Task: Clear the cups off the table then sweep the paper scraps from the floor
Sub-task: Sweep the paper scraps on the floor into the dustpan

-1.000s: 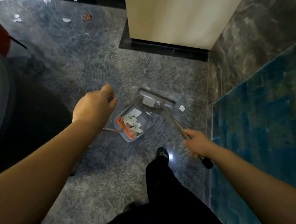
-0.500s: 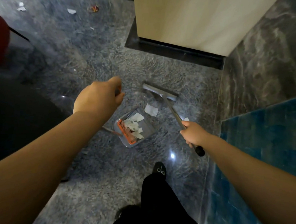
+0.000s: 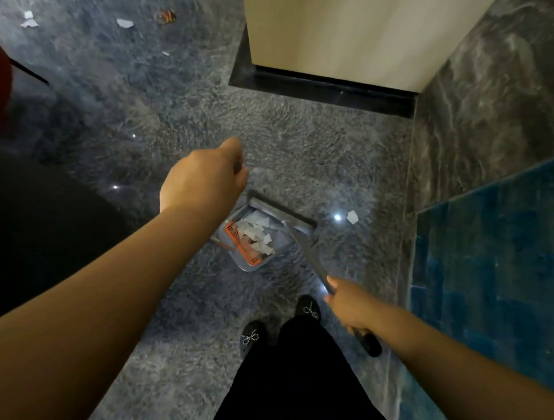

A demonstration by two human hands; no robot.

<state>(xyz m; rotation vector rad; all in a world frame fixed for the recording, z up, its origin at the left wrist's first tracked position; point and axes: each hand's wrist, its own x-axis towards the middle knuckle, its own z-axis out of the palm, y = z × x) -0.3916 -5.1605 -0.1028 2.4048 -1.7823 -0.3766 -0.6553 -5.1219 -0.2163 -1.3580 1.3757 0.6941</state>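
Right now your right hand (image 3: pixel 352 307) is curled around the broom handle (image 3: pixel 314 261), which runs diagonally from that hand up and left to the broom head (image 3: pixel 280 213), and the head sits touching the open mouth of the dustpan (image 3: pixel 251 240). Your left hand (image 3: pixel 203 179) is closed in a grip above and left of the pan; it looks like it holds the pan's upright handle, but the handle is mostly hidden by the hand, so take that as a judgement. The pan lies on the floor (image 3: pixel 183 123) between your two hands, just ahead of your shoes (image 3: pixel 308 307), with a pile of paper scraps (image 3: pixel 256 233) already inside against the orange comb (image 3: pixel 244 245). The relation that matters: one loose scrap (image 3: pixel 352 217) lies on the floor to the right of the broom head, near it but apart, on the side away from the pan mouth. The head's long axis runs left-right and slightly down to the right, so you would need to reach past that scrap and pull it left toward the pan; your right hand is the nearer one. More scraps (image 3: pixel 125 23) lie far up-left, well apart from both hands, near a small reddish wrapper (image 3: pixel 165 16). A pale cabinet (image 3: pixel 345 29) stands ahead. No desk or cups in view.
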